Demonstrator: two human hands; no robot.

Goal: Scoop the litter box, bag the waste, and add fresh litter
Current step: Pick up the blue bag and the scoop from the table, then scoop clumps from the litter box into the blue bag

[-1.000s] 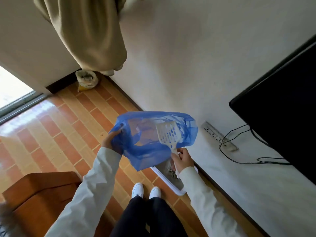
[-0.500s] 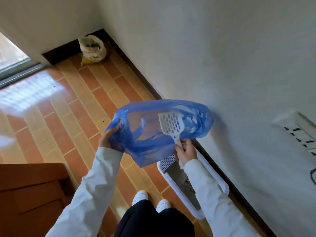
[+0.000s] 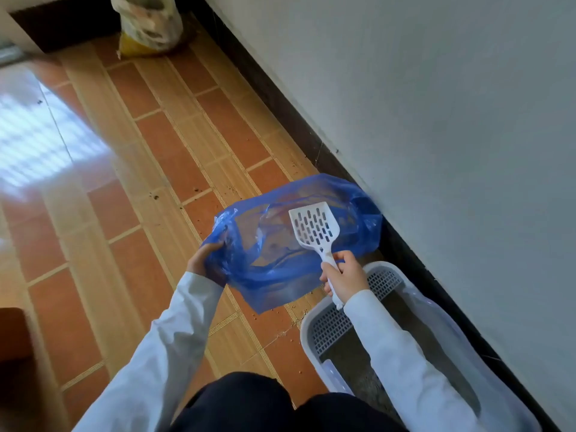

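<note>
Orange and tan floor tiles (image 3: 149,157) are running along a white wall (image 3: 436,120) with a dark baseboard, and the person is crouching over them. The right hand (image 3: 343,277) is gripping the handle of a white slotted scoop (image 3: 314,227), holding its head over the mouth of a blue plastic bag (image 3: 280,244). The left hand (image 3: 204,258) is clutching the bag's left edge, keeping it spread open just above the floor. Below the right sleeve, a white litter box (image 3: 430,310) with a grey grated section is sitting against the baseboard, with grey litter inside it. Scattered crumbs are lying on the tiles near the bag and box. Well apart, in the far corner, a pale filled sack (image 3: 148,26) is standing.
</note>
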